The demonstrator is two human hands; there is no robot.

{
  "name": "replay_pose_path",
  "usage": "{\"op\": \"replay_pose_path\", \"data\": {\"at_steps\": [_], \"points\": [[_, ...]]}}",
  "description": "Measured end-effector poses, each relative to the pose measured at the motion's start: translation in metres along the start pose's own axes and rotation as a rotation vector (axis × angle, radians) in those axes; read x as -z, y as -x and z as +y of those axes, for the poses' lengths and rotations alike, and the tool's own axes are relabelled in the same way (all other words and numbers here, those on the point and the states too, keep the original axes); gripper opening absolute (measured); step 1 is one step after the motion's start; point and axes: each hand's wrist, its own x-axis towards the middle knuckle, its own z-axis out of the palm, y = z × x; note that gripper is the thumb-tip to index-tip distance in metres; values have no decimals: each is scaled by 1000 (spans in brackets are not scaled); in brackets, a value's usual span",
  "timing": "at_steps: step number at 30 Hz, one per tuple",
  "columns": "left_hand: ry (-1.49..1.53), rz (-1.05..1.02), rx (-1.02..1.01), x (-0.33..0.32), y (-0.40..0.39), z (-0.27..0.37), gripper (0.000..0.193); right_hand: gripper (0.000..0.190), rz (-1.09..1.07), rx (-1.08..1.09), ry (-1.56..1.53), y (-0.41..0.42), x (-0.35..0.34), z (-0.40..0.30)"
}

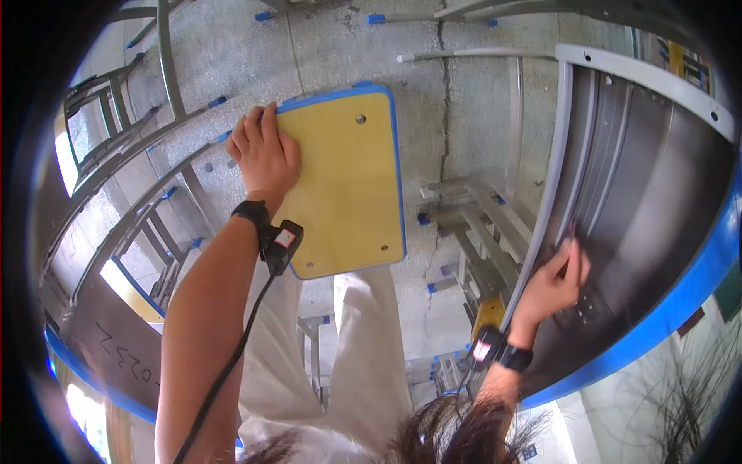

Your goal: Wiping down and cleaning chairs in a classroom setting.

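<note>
My left hand (264, 151) grips the upper left corner of a yellow wooden seat panel (348, 191), its fingers curled over the edge. Blue trim runs around the panel, and metal fasteners show near three of its corners. On the right, my right hand (553, 281) reaches into the dark metal desk compartment (649, 203), fingertips pinched together. Whether something small sits between them is too blurred to tell. Small pale scraps (582, 313) lie in the compartment just below that hand. Both wrists wear black straps with small boxes.
A grey metal frame (637, 72) and a blue edge (655, 342) border the compartment. Metal furniture legs with blue end caps (377, 19) stand at left and right. The speckled floor (348, 52) has a long crack. A black cable (232, 365) runs along my left forearm.
</note>
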Motion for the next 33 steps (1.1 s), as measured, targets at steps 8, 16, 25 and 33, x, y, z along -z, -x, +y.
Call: {"op": "replay_pose_path", "data": {"at_steps": [8, 16, 25, 33], "points": [[6, 7, -1, 4, -2, 0, 45, 9, 36, 3, 24, -17, -3, -14], [19, 2, -11, 0, -4, 5, 45, 8, 36, 45, 48, -28, -5, -21], [11, -34, 13, 8, -3, 4, 46, 10, -70, -13, 116, -5, 13, -3], [15, 1, 6, 1, -3, 6, 45, 7, -79, -45, -40, 27, 22, 10]]}}
